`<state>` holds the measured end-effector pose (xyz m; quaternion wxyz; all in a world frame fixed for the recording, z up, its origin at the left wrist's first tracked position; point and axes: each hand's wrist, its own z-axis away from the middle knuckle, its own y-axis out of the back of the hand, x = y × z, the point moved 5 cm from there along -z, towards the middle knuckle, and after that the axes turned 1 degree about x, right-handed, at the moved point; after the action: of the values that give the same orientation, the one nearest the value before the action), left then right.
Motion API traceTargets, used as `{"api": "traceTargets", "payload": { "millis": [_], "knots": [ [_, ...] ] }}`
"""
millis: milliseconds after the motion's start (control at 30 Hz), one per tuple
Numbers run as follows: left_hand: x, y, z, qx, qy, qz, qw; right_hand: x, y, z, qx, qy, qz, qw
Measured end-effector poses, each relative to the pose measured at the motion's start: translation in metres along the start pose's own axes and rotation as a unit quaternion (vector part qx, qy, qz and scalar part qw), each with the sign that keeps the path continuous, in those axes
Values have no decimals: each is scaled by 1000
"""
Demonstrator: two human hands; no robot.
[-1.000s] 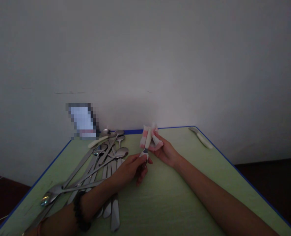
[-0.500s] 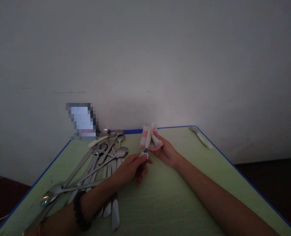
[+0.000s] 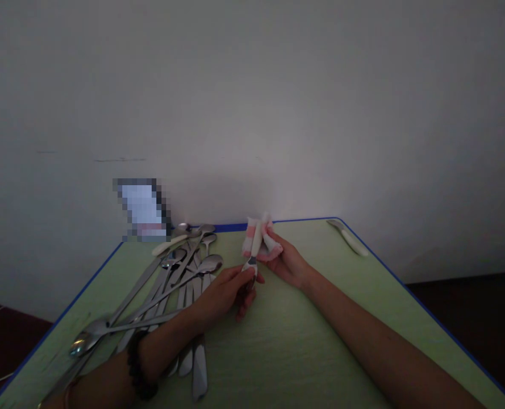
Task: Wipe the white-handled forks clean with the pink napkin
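Note:
Between my hands is a spoon (image 3: 257, 238) with a white handle and a metal head. My left hand (image 3: 230, 289) pinches the metal head, its thumb on top, while the handle points away from me. A pink and white cloth (image 3: 250, 241) lies around the handle's far part, gripped by my right hand (image 3: 292, 262). The fingers under the cloth are partly hidden. Left of my left hand, partly under that forearm, lies a loose pile of metal spoons (image 3: 192, 278) and other long-handled cutlery.
A white-handled fork (image 3: 349, 238) lies near the far right corner of the green, blue-edged table (image 3: 320, 346). At the far left a blurred-out screen device (image 3: 144, 209) leans by the wall (image 3: 320, 113), which rises directly behind the table.
Almost nothing differs. The cloth has shifted very slightly around the handle; both hands keep their places and their holds.

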<state>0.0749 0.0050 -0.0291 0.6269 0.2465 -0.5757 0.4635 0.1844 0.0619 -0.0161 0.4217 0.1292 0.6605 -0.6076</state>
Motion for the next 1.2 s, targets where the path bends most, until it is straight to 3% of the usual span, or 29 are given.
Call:
{"api": "traceTargets", "payload": {
  "millis": [1200],
  "knots": [
    [2,-1,1,6,9,-14,1000,-1,-3,2,8,-3,-8,1000]
  ]
}}
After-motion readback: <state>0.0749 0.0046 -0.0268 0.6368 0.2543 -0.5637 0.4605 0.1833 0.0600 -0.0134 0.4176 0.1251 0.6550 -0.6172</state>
